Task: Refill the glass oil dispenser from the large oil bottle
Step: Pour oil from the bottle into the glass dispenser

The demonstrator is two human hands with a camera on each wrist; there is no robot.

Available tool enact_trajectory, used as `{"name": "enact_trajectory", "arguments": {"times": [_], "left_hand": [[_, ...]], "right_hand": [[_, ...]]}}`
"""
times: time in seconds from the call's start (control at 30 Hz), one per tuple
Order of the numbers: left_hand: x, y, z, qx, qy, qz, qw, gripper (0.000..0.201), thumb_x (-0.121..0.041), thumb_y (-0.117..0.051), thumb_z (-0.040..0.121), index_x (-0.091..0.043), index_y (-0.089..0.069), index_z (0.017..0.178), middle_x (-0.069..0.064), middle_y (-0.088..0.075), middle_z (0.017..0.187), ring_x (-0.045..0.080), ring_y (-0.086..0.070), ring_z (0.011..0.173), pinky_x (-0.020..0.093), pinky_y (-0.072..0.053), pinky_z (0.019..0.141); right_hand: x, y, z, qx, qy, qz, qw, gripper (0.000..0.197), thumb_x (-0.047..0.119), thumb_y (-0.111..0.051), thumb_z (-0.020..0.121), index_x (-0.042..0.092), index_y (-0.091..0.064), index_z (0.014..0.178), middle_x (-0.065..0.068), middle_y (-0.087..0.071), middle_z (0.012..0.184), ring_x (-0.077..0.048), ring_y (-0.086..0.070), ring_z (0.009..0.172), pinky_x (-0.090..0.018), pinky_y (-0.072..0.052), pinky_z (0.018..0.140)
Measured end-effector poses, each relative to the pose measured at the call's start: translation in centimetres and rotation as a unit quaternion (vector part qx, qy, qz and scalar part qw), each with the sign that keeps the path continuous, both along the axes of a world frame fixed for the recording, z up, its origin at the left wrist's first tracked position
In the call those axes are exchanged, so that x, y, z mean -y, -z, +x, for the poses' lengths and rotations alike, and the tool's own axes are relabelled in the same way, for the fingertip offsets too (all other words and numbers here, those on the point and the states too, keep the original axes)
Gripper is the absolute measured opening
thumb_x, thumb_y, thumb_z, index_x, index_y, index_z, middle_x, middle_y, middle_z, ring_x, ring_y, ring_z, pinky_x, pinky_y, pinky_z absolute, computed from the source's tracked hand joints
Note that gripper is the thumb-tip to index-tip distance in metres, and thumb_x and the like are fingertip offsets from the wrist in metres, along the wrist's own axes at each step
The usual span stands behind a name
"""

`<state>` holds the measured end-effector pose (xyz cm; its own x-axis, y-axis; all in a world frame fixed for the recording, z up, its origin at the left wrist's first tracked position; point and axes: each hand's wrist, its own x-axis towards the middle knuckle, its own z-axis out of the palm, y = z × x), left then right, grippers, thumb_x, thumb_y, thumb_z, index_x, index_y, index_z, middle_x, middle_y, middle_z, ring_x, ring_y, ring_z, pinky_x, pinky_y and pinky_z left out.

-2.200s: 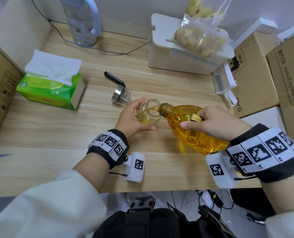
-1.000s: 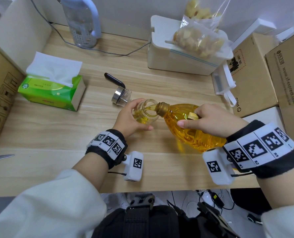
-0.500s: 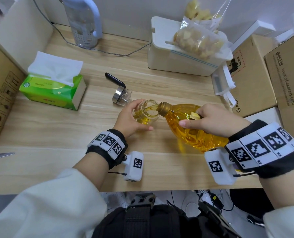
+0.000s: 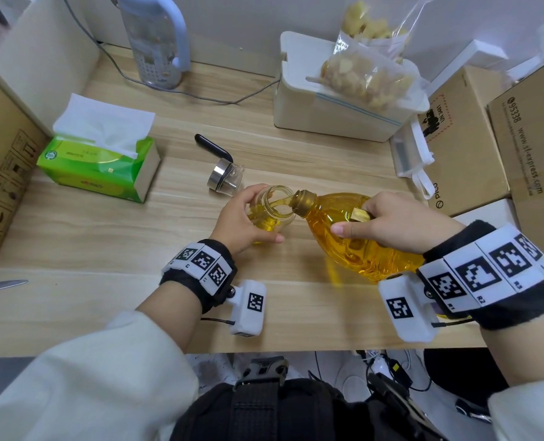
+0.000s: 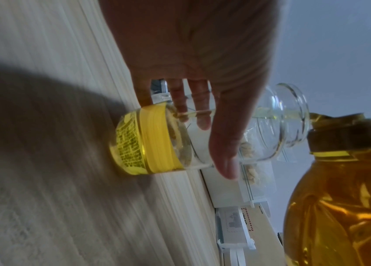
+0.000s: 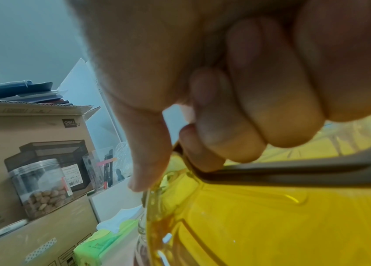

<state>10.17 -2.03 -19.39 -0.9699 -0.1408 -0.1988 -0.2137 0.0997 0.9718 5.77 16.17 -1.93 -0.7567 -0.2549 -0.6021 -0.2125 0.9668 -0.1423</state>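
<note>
Your light wooden desk (image 4: 73, 237) carries a green tissue box (image 4: 102, 167), a dispenser lid (image 4: 223, 178), the glass dispenser (image 4: 269, 214), a white box (image 4: 337, 113) and a water bottle (image 4: 159, 39).

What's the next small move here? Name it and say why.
Probably keep the large oil bottle tilted and go on pouring. A thin stream runs from its mouth into the glass oil dispenser, where oil fills only the bottom part. The left hand steadies the dispenser on the table; the right hand grips the bottle's handle.
</note>
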Motion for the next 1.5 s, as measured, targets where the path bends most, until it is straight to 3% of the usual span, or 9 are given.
{"name": "enact_trajectory", "arguments": {"times": [0.27,0.5,0.8,0.97,1.5], "left_hand": [[0.00,-0.08,0.26,0.006,0.002,0.002,1.000,0.087,-0.009,-0.090,0.045,-0.018,-0.052,0.123,0.002,-0.058,0.121,0.020,-0.053,0.115,0.034,-0.041,0.101],[0.02,-0.27,0.35,0.001,0.003,-0.001,1.000,0.086,-0.009,-0.089,0.045,-0.018,-0.052,0.122,0.000,-0.059,0.119,0.019,-0.053,0.114,0.034,-0.041,0.100],[0.11,-0.50,0.38,-0.002,0.004,-0.007,1.000,0.085,-0.009,-0.089,0.047,-0.017,-0.051,0.123,-0.004,-0.057,0.116,0.015,-0.051,0.111,0.023,-0.038,0.094],[0.20,-0.51,0.38,-0.001,0.005,-0.002,1.000,0.085,-0.009,-0.089,0.046,-0.017,-0.052,0.122,-0.003,-0.057,0.116,0.017,-0.052,0.113,0.030,-0.040,0.100],[0.14,-0.70,0.39,-0.002,0.005,-0.001,1.000,0.087,-0.007,-0.089,0.046,-0.016,-0.051,0.124,-0.004,-0.056,0.115,0.013,-0.051,0.110,0.022,-0.036,0.094]], "right_hand": [[0.09,0.01,0.07,-0.004,0.001,-0.007,1.000,0.054,0.058,-0.059,0.075,0.012,-0.039,0.054,-0.004,-0.041,0.053,-0.019,-0.039,0.051,-0.030,-0.028,0.054],[0.13,0.04,0.10,-0.001,0.003,0.001,1.000,0.054,0.059,-0.059,0.074,0.012,-0.041,0.055,-0.005,-0.042,0.054,-0.019,-0.040,0.052,-0.029,-0.028,0.054],[0.33,0.06,0.09,0.000,0.000,0.008,1.000,0.054,0.059,-0.059,0.074,0.012,-0.042,0.055,-0.004,-0.043,0.054,-0.019,-0.041,0.053,-0.030,-0.029,0.054],[0.42,0.16,-0.02,0.003,-0.003,0.011,1.000,0.053,0.060,-0.058,0.074,0.011,-0.045,0.057,-0.004,-0.044,0.054,-0.019,-0.042,0.054,-0.030,-0.030,0.056],[0.57,0.05,-0.01,0.003,0.001,0.002,1.000,0.054,0.058,-0.060,0.074,0.013,-0.039,0.054,-0.003,-0.039,0.051,-0.018,-0.037,0.049,-0.030,-0.027,0.055]]}}
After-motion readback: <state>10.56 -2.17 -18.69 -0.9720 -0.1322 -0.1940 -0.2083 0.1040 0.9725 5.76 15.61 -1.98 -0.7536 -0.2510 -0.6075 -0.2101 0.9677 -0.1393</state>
